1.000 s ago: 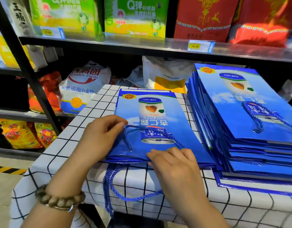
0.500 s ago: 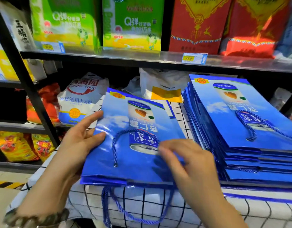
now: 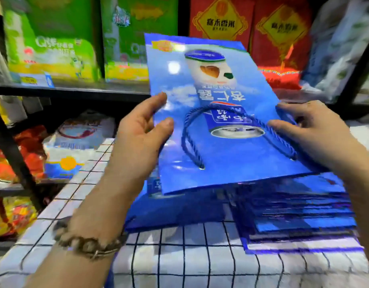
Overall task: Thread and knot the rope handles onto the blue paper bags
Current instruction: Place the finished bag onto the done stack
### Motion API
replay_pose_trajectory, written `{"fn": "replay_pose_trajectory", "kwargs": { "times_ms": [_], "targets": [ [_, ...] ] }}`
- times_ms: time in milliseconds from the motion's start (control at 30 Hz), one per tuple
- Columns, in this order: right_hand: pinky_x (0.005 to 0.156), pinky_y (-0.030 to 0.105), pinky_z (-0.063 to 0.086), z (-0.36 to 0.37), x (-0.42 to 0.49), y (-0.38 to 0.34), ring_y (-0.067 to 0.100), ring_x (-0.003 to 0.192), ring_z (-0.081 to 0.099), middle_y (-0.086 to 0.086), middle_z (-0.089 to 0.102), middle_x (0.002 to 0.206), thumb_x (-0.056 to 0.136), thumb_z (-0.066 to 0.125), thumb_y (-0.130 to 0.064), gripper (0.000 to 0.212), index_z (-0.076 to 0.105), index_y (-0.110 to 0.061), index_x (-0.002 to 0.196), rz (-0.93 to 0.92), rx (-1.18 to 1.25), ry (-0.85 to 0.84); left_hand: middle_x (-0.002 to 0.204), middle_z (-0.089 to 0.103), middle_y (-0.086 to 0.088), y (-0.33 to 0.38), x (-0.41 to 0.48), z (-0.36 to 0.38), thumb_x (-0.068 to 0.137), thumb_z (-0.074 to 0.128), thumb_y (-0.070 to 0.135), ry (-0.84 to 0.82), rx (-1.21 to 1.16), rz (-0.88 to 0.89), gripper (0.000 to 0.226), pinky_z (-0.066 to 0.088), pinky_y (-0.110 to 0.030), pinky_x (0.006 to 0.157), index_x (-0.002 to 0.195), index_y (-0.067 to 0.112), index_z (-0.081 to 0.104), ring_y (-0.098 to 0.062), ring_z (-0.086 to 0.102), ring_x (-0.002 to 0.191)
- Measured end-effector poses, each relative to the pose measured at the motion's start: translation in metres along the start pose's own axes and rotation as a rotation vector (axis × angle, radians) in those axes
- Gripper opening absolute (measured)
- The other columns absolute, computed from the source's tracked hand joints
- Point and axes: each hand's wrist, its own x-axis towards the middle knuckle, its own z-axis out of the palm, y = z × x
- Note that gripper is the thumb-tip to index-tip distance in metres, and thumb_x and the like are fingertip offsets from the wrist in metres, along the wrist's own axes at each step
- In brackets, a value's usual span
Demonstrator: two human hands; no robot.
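Aloft, one glossy blue paper bag [image 3: 231,159] clears the blue bag stack [image 3: 300,208]. Left hand [image 3: 142,138] and right hand [image 3: 312,134] fingers pinch its side edges.

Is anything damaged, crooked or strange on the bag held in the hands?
Nothing stands out. The blue paper bag looks flat and untorn, its rope handle looped on the front. The stack of bags beneath is only slightly fanned.

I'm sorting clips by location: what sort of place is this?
Most likely a small grocery shop: metal shelves stocked with green food packages and red gift boxes, with what looks like a price tag on the shelf edge.
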Motion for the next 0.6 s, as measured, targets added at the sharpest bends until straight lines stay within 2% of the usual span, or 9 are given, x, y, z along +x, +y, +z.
{"fn": "replay_pose_trajectory", "kwargs": {
  "times_ms": [67,100,167,233,300,367,400,533,600],
  "targets": [
    [0.061,0.015,0.036,-0.023,0.002,0.028,0.006,0.066,0.054,0.021,0.058,0.072,0.081,0.066,-0.027,0.045,0.062,0.014,0.099,0.006,-0.077,-0.033,0.129,0.052,0.002,-0.012,0.013,0.036,0.088,0.058,0.008,-0.089,0.169,0.02,0.045,0.039,-0.037,0.104,0.131,0.014,0.047,-0.013,0.054,0.109],
    [0.059,0.011,0.034,-0.028,0.001,0.045,-0.001,0.066,0.054,0.019,0.061,0.077,0.082,0.066,-0.023,0.041,0.063,0.012,0.103,0.053,-0.085,-0.045,0.134,0.05,0.002,-0.02,0.017,0.054,0.091,0.055,0.014,-0.141,0.284,0.032,0.046,0.037,-0.034,0.106,0.135,0.013,0.044,-0.014,0.052,0.116],
    [0.067,0.02,0.032,-0.034,-0.006,0.079,0.016,0.092,0.06,0.02,0.064,0.106,0.083,0.064,-0.019,0.036,0.062,0.001,0.114,0.208,-0.103,-0.062,0.141,0.045,0.0,-0.04,0.021,0.085,0.094,0.048,0.027,-0.252,0.503,0.016,0.047,0.034,-0.031,0.105,0.139,0.018,0.039,-0.019,0.045,0.126],
    [0.072,0.024,0.029,-0.029,-0.017,0.109,0.027,0.094,0.058,0.018,0.063,0.115,0.084,0.064,-0.022,0.035,0.063,-0.005,0.114,0.318,-0.119,-0.104,0.143,0.041,-0.012,-0.061,0.02,0.107,0.096,0.041,0.033,-0.384,0.65,-0.046,0.046,0.033,-0.038,0.105,0.14,0.019,0.036,-0.026,0.037,0.131],
    [0.07,0.024,0.032,-0.018,-0.029,0.126,0.023,0.082,0.057,0.016,0.068,0.103,0.083,0.065,-0.021,0.034,0.065,-0.003,0.112,0.363,-0.113,-0.141,0.144,0.033,-0.02,-0.079,0.016,0.12,0.097,0.034,0.037,-0.491,0.831,-0.091,0.046,0.028,-0.043,0.107,0.14,0.02,0.033,-0.031,0.025,0.137],
    [0.061,0.021,0.031,-0.005,-0.038,0.136,0.018,0.07,0.051,0.013,0.065,0.078,0.081,0.067,-0.015,0.031,0.066,0.002,0.108,0.386,-0.12,-0.167,0.153,0.016,-0.016,-0.092,0.011,0.124,0.097,0.03,0.043,-0.562,1.017,-0.129,0.048,0.018,-0.045,0.112,0.142,0.027,0.029,-0.029,0.008,0.143],
    [0.061,0.023,0.028,0.0,-0.041,0.14,0.02,0.071,0.05,0.013,0.062,0.079,0.08,0.069,-0.015,0.031,0.067,0.003,0.106,0.366,-0.157,-0.185,0.155,0.01,-0.014,-0.096,0.011,0.123,0.096,0.029,0.047,-0.569,1.067,-0.14,0.049,0.015,-0.046,0.113,0.142,0.03,0.03,-0.028,0.003,0.143],
    [0.089,0.037,0.039,0.002,-0.032,0.146,0.035,0.107,0.051,0.021,0.055,0.114,0.076,0.071,-0.027,0.039,0.066,-0.009,0.111,0.28,-0.371,-0.217,0.153,0.02,-0.011,-0.084,0.016,0.121,0.095,0.035,0.047,-0.46,1.036,0.012,0.047,0.022,-0.042,0.112,0.137,0.027,0.04,-0.026,0.018,0.14],
    [0.096,0.039,0.037,-0.001,-0.019,0.127,0.034,0.115,0.049,0.018,0.053,0.125,0.081,0.066,-0.029,0.04,0.063,-0.011,0.117,0.188,-0.333,-0.18,0.151,0.027,-0.008,-0.073,0.023,0.132,0.095,0.035,0.046,-0.527,0.943,0.049,0.048,0.02,-0.039,0.112,0.136,0.023,0.042,-0.023,0.021,0.14]
  ]
}}
